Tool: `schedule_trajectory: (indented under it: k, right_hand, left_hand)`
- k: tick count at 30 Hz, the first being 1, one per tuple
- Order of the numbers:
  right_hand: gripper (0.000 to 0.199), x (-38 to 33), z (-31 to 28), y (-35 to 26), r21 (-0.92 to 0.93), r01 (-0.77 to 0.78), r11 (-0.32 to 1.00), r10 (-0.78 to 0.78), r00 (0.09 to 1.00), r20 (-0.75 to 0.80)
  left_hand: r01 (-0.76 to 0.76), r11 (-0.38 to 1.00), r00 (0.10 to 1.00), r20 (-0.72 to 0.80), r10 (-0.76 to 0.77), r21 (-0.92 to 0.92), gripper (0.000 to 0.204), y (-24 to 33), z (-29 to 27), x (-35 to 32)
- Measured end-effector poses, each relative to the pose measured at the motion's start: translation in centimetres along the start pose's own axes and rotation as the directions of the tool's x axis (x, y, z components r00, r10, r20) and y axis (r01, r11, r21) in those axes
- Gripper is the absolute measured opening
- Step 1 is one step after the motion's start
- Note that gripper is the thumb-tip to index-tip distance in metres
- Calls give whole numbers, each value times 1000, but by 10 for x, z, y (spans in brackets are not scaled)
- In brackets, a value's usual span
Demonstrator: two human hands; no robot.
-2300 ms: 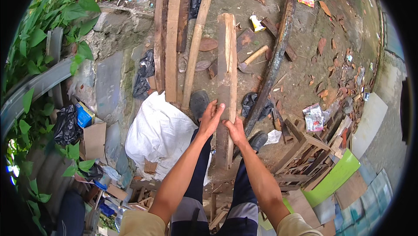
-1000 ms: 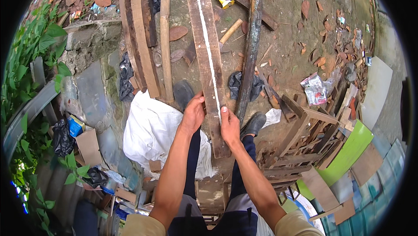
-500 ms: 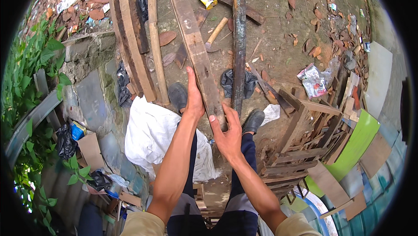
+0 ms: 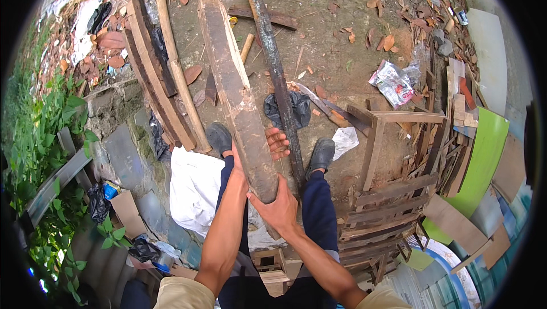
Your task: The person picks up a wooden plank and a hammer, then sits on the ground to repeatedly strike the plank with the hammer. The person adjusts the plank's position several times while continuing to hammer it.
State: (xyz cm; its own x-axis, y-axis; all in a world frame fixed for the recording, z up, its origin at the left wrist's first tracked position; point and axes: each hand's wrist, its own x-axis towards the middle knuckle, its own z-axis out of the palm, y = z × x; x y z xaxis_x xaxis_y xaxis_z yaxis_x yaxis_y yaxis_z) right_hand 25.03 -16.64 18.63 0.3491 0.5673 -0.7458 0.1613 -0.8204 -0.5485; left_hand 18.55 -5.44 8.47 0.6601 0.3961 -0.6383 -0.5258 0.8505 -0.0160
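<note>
I hold a long, weathered wooden plank (image 4: 233,81) that runs away from me over the dirt ground, its far end near the top of the view. My left hand (image 4: 273,142) wraps around it from below, and its fingers show on the plank's right side. My right hand (image 4: 278,209) grips the plank's near end from the right. Both of my shoes (image 4: 219,137) (image 4: 321,155) stand on the ground under the plank.
A dark charred pole (image 4: 273,64) lies just right of the plank. More planks (image 4: 154,75) lean on a low concrete wall at left. A white sack (image 4: 194,189) lies by my left leg. Broken wooden frames (image 4: 387,206) and a green panel (image 4: 484,161) are piled at right.
The plank has turned so its broad face shows and has tilted left. My left hand has moved further along it and wrapped around; my right hand has dropped to its near end.
</note>
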Motion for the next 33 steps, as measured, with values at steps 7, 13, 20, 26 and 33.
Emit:
schedule_trajectory:
  k: [7,13,20,26,33]
  right_hand:
    - [86,6,-64,107,4,38,999,-34,933,-357]
    - [88,4,-134,200,329,-133,935,317,729,-607]
    - [93,49,-209,306,686,-165,708,700,285,-655]
    - [98,79,-256,349,849,-42,527,843,154,-516]
    - [95,87,-250,375,704,-347,619,785,248,-568]
  left_hand:
    - [-18,892,929,-321,182,453,80,-87,39,22]
    - [376,427,904,-428,29,823,72,-212,49,54]
    - [596,84,794,-570,-210,799,72,-339,29,58]
    - [542,147,838,-520,-164,827,78,-402,22,83]
    - [459,366,873,-487,-18,810,64,-420,-15,105]
